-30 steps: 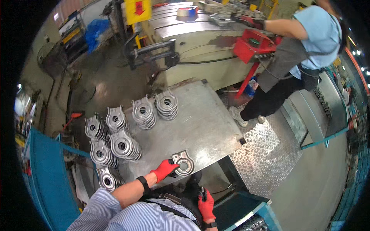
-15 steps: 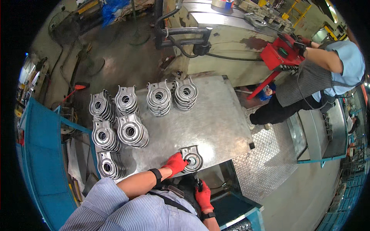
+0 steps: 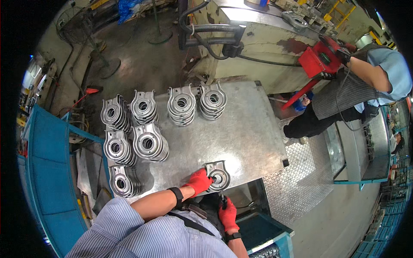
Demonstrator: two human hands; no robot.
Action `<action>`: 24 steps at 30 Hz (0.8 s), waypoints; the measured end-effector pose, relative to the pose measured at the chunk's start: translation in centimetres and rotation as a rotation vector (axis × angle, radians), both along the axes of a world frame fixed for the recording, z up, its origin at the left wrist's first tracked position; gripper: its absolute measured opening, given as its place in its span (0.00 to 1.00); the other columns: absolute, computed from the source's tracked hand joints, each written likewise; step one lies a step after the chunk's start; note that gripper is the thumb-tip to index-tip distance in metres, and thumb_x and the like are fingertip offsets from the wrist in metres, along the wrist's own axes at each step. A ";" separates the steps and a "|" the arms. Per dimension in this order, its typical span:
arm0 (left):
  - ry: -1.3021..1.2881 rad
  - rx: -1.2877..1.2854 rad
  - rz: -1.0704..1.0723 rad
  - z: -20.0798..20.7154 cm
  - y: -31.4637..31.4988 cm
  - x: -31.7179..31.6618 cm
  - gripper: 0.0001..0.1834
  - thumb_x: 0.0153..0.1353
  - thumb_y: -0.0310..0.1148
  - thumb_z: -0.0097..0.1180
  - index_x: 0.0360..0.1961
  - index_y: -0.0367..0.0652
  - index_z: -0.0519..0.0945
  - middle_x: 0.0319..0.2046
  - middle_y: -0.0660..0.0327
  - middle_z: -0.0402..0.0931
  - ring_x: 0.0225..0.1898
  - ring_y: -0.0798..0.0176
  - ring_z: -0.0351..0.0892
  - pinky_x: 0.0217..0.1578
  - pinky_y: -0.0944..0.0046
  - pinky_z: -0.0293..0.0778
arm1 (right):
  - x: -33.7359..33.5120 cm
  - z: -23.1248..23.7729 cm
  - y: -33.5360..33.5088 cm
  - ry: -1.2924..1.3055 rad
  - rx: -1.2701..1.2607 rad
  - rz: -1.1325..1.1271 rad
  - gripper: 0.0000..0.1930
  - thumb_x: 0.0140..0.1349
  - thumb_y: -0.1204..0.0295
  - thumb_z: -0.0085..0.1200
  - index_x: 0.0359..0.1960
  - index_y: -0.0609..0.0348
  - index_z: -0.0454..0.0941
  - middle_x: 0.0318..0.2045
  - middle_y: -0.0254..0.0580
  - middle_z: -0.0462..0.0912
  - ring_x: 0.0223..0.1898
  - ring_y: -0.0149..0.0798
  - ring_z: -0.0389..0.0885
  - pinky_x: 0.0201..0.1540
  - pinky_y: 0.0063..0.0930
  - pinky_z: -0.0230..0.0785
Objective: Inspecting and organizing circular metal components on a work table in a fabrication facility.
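My left hand [image 3: 199, 182], in a red glove, is closed on the left side of a stamped metal bracket [image 3: 221, 167] with a round ringed opening. This bracket lies flat at the front edge of the metal table [image 3: 241, 129]. Just beyond that edge, close to my body, my right hand [image 3: 227, 213], also red-gloved, is wrapped round a small dark hand tool [image 3: 223, 200] whose thin metallic tip points up toward the bracket. The tool's exact kind cannot be made out, and its tip is apart from the bracket.
Several stacks of similar brackets [image 3: 148, 144] cover the table's left side and back. A blue metal frame [image 3: 49, 172] stands at left. Past the table's right end, on tread plate [image 3: 297, 172], a co-worker [image 3: 344, 94] stands by a red box [image 3: 318, 60]. A blue bin [image 3: 262, 234] sits below me.
The whole view has shifted slightly. My right hand and its tool have risen a little toward the table edge; my left hand keeps its hold on the bracket.
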State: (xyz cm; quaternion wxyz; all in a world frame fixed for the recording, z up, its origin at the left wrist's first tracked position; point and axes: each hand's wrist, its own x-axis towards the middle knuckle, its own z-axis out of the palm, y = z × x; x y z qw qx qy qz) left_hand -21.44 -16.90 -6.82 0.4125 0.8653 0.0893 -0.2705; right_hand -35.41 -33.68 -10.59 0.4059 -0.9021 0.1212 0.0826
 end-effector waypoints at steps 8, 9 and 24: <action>-0.007 0.009 0.033 0.1 -0.2 0.0 0.25 0.49 0.43 0.63 0.42 0.36 0.75 0.41 0.42 0.76 0.47 0.42 0.74 0.46 0.51 0.71 | 0.0 -0.4 -0.3 0.014 -0.073 0.046 0.22 0.52 0.74 0.56 0.51 0.57 0.71 0.40 0.55 0.80 0.43 0.55 0.78 0.45 0.41 0.70; -0.002 0.002 0.040 -0.6 -0.1 -0.1 0.25 0.49 0.43 0.64 0.42 0.36 0.75 0.41 0.42 0.76 0.47 0.41 0.74 0.46 0.51 0.71 | 0.1 -0.2 -0.2 0.017 -0.075 0.058 0.22 0.52 0.73 0.56 0.51 0.56 0.71 0.40 0.55 0.79 0.43 0.56 0.78 0.45 0.42 0.70; -0.011 0.023 0.031 -0.1 -0.2 -0.1 0.23 0.50 0.40 0.62 0.43 0.35 0.74 0.41 0.42 0.76 0.46 0.43 0.75 0.45 0.52 0.71 | -0.1 -0.7 0.0 -0.026 -0.091 0.024 0.20 0.51 0.73 0.56 0.49 0.56 0.72 0.39 0.55 0.79 0.42 0.57 0.78 0.43 0.43 0.71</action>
